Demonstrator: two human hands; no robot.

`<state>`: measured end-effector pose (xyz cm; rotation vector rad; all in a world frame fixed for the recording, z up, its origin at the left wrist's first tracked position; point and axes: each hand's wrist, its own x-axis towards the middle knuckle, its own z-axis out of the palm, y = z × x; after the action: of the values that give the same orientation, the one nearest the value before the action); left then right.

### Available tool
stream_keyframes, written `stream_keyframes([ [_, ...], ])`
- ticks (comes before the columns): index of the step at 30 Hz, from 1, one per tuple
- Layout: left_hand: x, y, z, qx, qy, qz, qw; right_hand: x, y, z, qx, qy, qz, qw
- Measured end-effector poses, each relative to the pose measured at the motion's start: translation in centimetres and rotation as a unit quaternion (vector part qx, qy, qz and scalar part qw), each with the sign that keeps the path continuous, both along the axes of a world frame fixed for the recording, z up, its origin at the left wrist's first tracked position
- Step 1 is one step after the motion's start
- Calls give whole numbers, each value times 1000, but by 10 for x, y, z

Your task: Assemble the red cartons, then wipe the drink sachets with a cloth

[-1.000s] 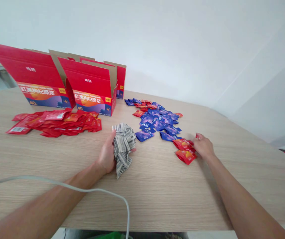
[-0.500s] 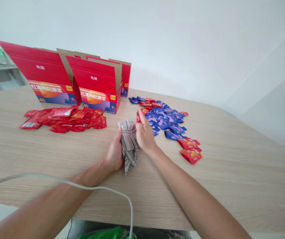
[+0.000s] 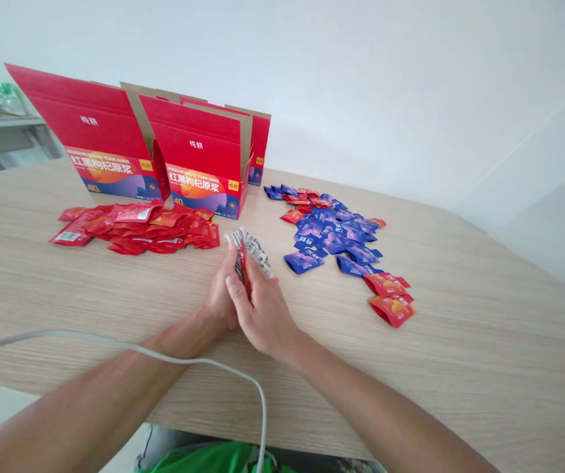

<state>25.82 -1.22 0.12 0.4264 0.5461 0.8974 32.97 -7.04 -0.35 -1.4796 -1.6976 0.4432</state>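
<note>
Wooden table (image 3: pixel 460 368) takes up most of the view, white wall behind it. Three open red boxes (image 3: pixel 203 167) stand at the far edge, flaps up. In front of the boxes on my left lies a flat heap of red packets (image 3: pixel 135 230); over on my right is a spread of blue packets (image 3: pixel 332 233) with a few reds mixed in, and two red ones (image 3: pixel 391 299) sit nearest the right end of it. A grey cable (image 3: pixel 164 361) loops over my left forearm. Both hands meet mid-table: my left hand (image 3: pixel 221 299) is curled around a striped cloth (image 3: pixel 250 246), my right hand (image 3: pixel 263 312) presses against it, fingers closed, pinching a red packet (image 3: pixel 244 272) edge-on into the cloth.
</note>
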Motion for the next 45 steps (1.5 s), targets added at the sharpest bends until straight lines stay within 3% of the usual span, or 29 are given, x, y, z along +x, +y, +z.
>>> stream_keyframes([
  [3, -5, 6, 10, -33, 23, 31, 999, -6, -13, 8, 21, -8, 45, 999],
  [6, -7, 11, 18, -10, -4, 30, 1000, 2, -14, 24, 73, 47, 85, 993],
  [10, -1, 8, 21, -2, -27, 50, 998, 24, 7, 32, 123, 170, 46, 977],
  [15, 8, -5, 18, -23, -28, 23, 999, 39, 30, 11, 111, -34, -49, 992],
  [20, 5, -9, 13, -13, -65, -13, 998, 24, 23, 1, 53, -95, 43, 993],
  [27, -10, 2, 21, -85, -12, 43, 995, -7, -7, 4, 0, -60, 100, 993],
  [30, -16, 6, 25, -73, -14, 46, 996, -6, -14, 11, 16, -27, 126, 992],
  [33, -17, 13, 23, -57, -11, 50, 997, 8, -14, 23, 16, 87, 140, 986],
  [35, -14, 16, 18, -46, -23, 53, 997, 22, -8, 29, 45, 175, 110, 977],
  [37, -10, 16, 14, -32, -45, 54, 997, 33, 3, 31, 121, 199, 27, 972],
  [40, -2, 9, 9, -32, -63, 34, 997, 37, 17, 20, 185, 101, -72, 975],
  [45, -1, -1, 9, -65, -48, 1, 997, 10, 13, -8, 35, -34, -13, 999],
])
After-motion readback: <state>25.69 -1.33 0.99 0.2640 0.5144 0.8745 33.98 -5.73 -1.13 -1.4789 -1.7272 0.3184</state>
